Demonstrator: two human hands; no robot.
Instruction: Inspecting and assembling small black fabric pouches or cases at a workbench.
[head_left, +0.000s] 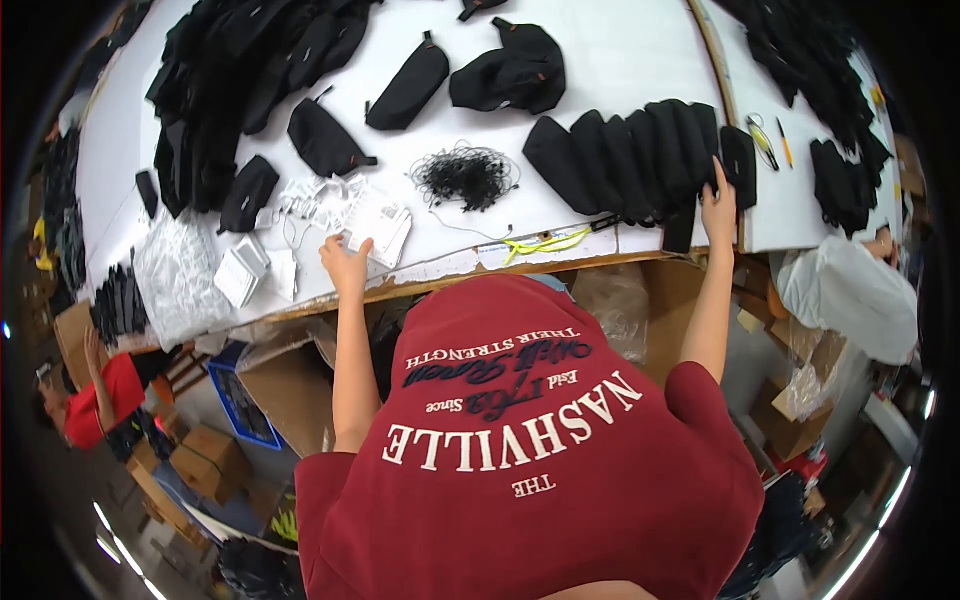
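Observation:
My left hand (347,265) is at the table's front edge, thumb and fingers apart, beside a stack of white cards (383,225) and loose white tags (318,203). My right hand (718,208) reaches to the right end of a row of overlapping black fabric pouches (640,160). Its fingers are stretched out against the last pouches, and it does not appear to grip one. Between my hands lies a tangled heap of thin black cords (465,178). A yellow-green strap or cord (545,243) rests at the front edge.
More black pouches lie farther back, with a large pile (250,60) at the left. A clear plastic bag (178,275) sits front left. Yellow-handled snippers (762,143) and an orange pen (785,143) are at the right. Cardboard boxes (210,462) stand below; another person (100,405) is at far left.

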